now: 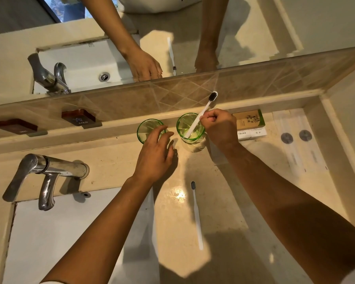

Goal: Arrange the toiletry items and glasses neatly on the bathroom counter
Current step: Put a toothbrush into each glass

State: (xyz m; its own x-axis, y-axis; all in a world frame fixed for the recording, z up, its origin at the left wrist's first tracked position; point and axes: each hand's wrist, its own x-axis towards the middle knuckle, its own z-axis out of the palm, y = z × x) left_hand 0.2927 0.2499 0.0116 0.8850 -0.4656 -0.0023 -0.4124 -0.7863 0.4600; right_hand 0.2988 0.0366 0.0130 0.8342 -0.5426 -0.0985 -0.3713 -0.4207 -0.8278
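Two green glasses stand upright by the backsplash: the left glass (147,128) and the right glass (190,130). My right hand (219,128) is shut on a white toothbrush (205,110) whose handle end rests inside the right glass, with its black bristles pointing up and away. My left hand (155,154) has its fingers spread around the near side of the left glass; whether it grips the glass is unclear. A second white toothbrush (197,215) lies flat on the counter in front of the glasses.
Small hotel toiletry boxes (250,124) sit right of the glasses, with two long wrapped packets (301,144) beyond them near the side wall. A chrome faucet (47,173) and white sink (70,242) lie at left. A mirror (254,27) runs above the tiled backsplash.
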